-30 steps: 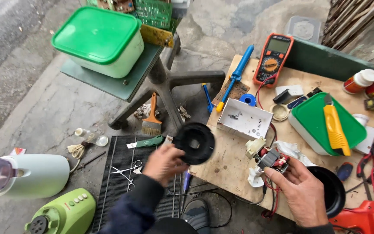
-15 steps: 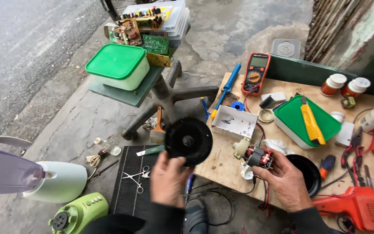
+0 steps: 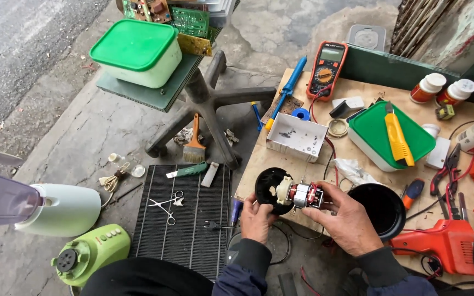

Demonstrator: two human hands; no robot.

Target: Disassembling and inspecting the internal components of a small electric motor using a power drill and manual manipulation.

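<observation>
Down at the near edge of the wooden table [image 3: 281, 164], both hands are clamped on one assembly: a small electric motor [image 3: 302, 194] with copper windings, joined to a round black housing disc [image 3: 269, 189]. Left hand [image 3: 259, 218] grips the disc's lower rim from about six o'clock, fingers curled shut around it; right hand [image 3: 342, 216] pinches the motor's free end from about four o'clock, thumb and fingers closed on it. The hands stand a little apart, with the motor spanning the gap. Its long axis runs nearly level, from the disc at nine o'clock to the wired end at three o'clock, so the right hand is nearer the motor body and the left nearer the disc. Red wires [image 3: 330, 164] trail from the motor toward twelve o'clock. Just at three o'clock of the right hand sits a black bowl-shaped cover [image 3: 382, 208]; a white tray [image 3: 297, 137] with small screws lies at twelve o'clock, and an orange multimeter [image 3: 326, 68] farther up. On the floor at nine o'clock lies a black ribbed grille [image 3: 193, 219] carrying scissors [image 3: 165, 205].
</observation>
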